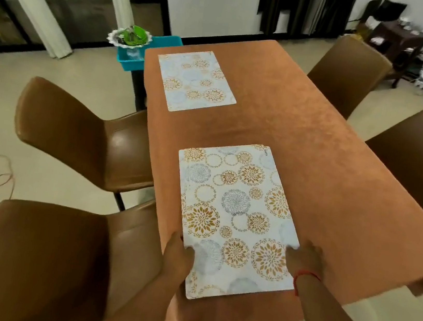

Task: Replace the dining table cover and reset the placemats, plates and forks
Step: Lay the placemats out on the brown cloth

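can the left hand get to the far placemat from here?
Probably not without stepping along the table. The left hand rests on the near floral placemat stack; the far floral placemat lies well up the orange tablecloth, though nothing blocks it.

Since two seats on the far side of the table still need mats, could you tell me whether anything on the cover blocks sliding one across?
Nothing visible does. Both hands, left hand and right hand, rest on the near placemat stack; the orange cover beyond it is bare.

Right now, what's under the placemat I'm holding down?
Under the near placemat, edges of more placemats peek out at its far end, lying on the orange table cover. How many placemats there are, and the tabletop beneath, are hidden.
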